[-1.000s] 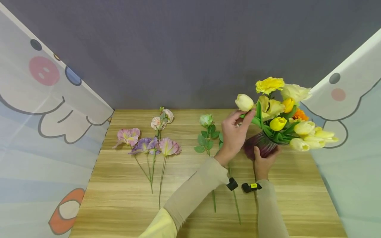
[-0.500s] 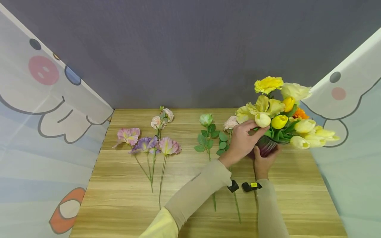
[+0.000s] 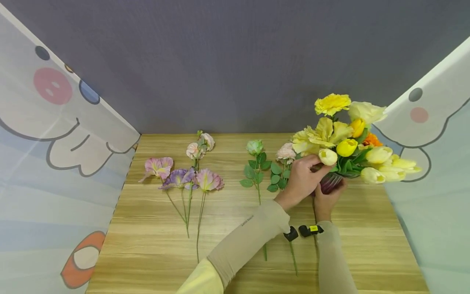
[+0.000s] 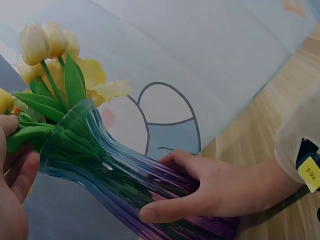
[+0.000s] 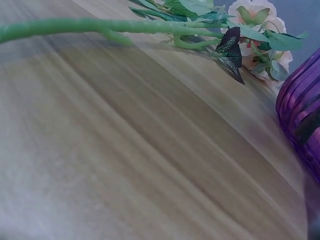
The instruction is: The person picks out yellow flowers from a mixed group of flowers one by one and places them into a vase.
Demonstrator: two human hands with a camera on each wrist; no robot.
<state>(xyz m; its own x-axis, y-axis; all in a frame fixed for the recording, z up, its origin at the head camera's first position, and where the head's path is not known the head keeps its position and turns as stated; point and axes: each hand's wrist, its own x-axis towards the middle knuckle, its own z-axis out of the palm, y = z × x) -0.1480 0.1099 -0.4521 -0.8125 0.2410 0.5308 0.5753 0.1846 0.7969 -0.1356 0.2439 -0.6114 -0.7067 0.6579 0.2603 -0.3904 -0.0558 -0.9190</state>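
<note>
A ribbed glass vase (image 3: 331, 184), blue at the rim and purple toward the base in the left wrist view, is filled with yellow, white and orange flowers. My right hand (image 4: 215, 192) grips its lower body, thumb on one side and fingers on the other. At the vase mouth, my left hand (image 3: 304, 175) pinches a pale cream tulip (image 3: 328, 157) just below its bloom. Green stems show through the glass (image 4: 125, 165). In the right wrist view only a purple side of the vase (image 5: 302, 115) appears; the right hand is out of sight there.
Left of the vase lie a green rose (image 3: 254, 147) and a pale pink rose (image 3: 286, 152). Farther left are a purple flower (image 3: 178, 179), pink flowers (image 3: 207, 180) and a light pink spray (image 3: 194, 151). A grey wall (image 3: 220, 73) stands behind the wooden table (image 3: 154, 253).
My left hand has moved right and down with the cream tulip, bringing its bloom close to the vase mouth. The pale pink rose has come into view. My right hand stays on the vase.
</note>
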